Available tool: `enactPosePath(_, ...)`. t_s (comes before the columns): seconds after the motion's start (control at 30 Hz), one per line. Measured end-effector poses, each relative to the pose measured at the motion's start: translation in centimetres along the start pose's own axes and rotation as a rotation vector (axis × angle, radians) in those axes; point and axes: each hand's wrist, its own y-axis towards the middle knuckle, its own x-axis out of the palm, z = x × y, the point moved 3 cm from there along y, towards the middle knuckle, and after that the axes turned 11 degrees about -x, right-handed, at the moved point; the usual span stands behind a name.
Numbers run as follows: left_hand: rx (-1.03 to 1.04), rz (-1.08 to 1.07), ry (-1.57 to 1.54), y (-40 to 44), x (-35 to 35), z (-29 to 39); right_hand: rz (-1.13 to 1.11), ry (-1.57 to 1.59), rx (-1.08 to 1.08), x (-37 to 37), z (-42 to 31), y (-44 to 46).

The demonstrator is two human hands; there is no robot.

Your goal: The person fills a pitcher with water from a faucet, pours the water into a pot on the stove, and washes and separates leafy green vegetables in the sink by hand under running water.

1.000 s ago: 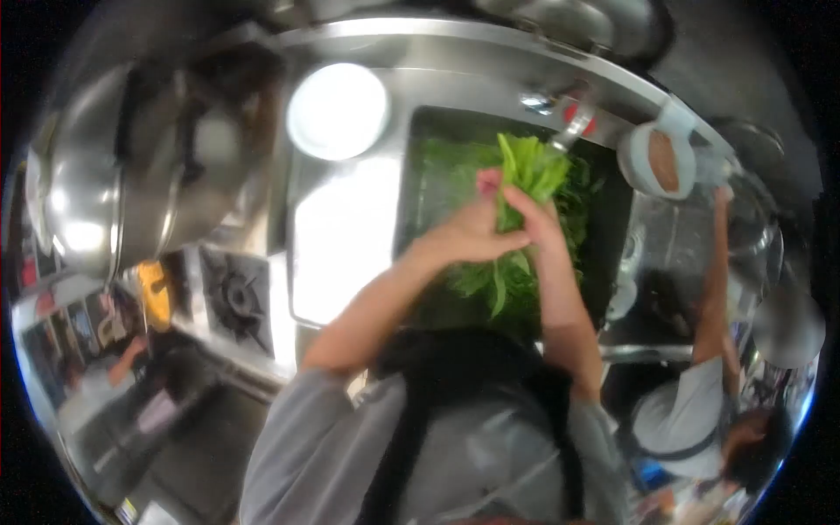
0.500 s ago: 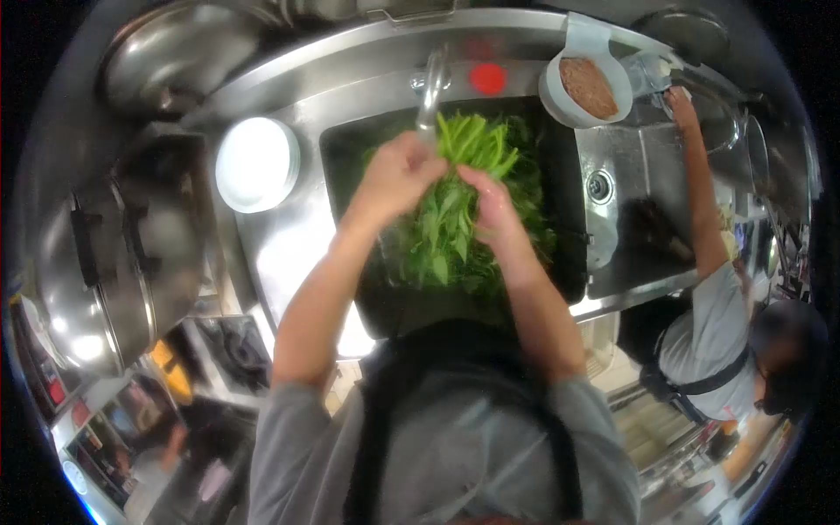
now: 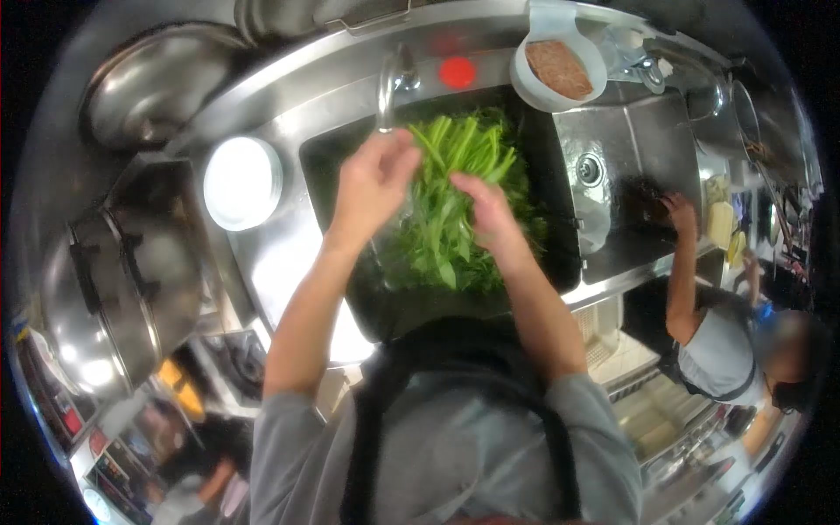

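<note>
A bunch of leafy greens [image 3: 444, 227], stalks at the top and leaves toward me, lies over more greens in a dark sink basin [image 3: 328, 175]. My right hand [image 3: 492, 213] is closed at the bunch's right side, its thumb and finger against the stalks. Just left of the stalks is my left hand [image 3: 378, 179], held below the faucet [image 3: 388, 87]. Its fingers are curled together, and whatever may be between them is hidden.
White plates [image 3: 242, 184] are stacked left of the basin. At the back right stands a pale strainer [image 3: 556, 74] of brownish food beside a red round object [image 3: 457, 73]. A co-worker's hand [image 3: 681, 214] reaches over the second sink [image 3: 604, 131]. Large metal pots [image 3: 131, 297] stand left.
My left hand has moved left, away from the stalks and my right hand. The co-worker's hand has come from the back toward the near part of the second sink. The view has shifted slightly.
</note>
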Motion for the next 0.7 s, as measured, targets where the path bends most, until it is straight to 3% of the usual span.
enactPosePath(0.07,0.053,-0.052,-0.025,-0.3,0.5,0.2,-0.039,0.018,-0.014,0.3,-0.1,-0.3)
enactPosePath(0.27,-0.043,-0.055,-0.018,0.4,0.8,-1.1,-0.134,-0.128,-0.192,1.7,-0.6,-1.2)
enactPosePath(0.37,0.037,-0.051,0.134,0.9,1.0,0.6,-0.214,-0.291,-0.231,2.7,-1.3,-1.9)
enactPosePath(0.43,0.135,0.032,0.641,2.2,1.3,0.4,-0.238,-0.314,-0.244,2.3,-0.8,-1.2)
enactPosePath(0.53,0.075,0.081,0.87,4.8,-0.2,-1.6,-0.25,-0.306,-0.22,2.5,-1.9,-1.9)
enactPosePath(0.57,-0.028,0.056,0.701,5.2,-1.8,-1.3,-0.232,-0.273,-0.183,2.4,-2.3,-2.4)
enactPosePath(0.67,-0.026,-0.056,0.763,6.0,-2.4,-1.6,-0.216,-0.261,-0.133,1.4,-2.3,-2.7)
enactPosePath(0.7,-0.012,-0.115,0.606,5.5,-1.5,-2.0,-0.216,-0.26,-0.133,1.5,-2.2,-2.7)
